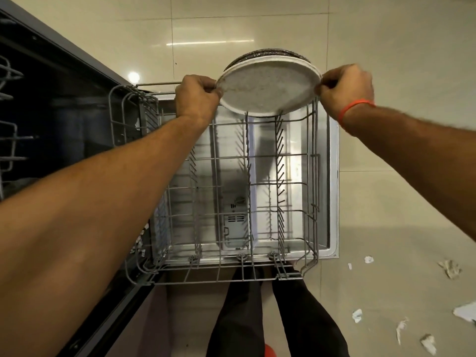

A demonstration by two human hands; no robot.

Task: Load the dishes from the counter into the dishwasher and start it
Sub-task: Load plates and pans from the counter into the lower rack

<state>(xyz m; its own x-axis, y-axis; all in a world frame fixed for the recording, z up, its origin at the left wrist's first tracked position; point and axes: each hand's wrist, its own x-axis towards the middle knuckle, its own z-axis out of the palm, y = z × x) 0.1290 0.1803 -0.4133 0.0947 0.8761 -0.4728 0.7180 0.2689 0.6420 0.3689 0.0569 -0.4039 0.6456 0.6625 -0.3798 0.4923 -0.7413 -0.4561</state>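
Plates (268, 90) — a small stack, a pale one nearest the camera and a dark-rimmed one behind it — are standing on edge at the far end of the lower rack (231, 181) as we are looking down from the head camera. Our left hand (197, 95) is pinching the stack's left rim with curled fingers, and our right hand (345, 87), an orange band (354, 108) circling its wrist, is gripping the right rim the same way. The stack's bottom edge is meeting the upright tines near the rack's far wall; whether it is fully seated between them, we cannot tell. The rack is sitting pulled out over the open dishwasher door (332, 176), with the dark tub (51, 119) gaping to the left. Our dark trouser legs (270, 318) are showing beneath the rack's near edge, and scraps of torn paper (401, 328) are lying on the glossy tiled floor (399, 202) to the right.
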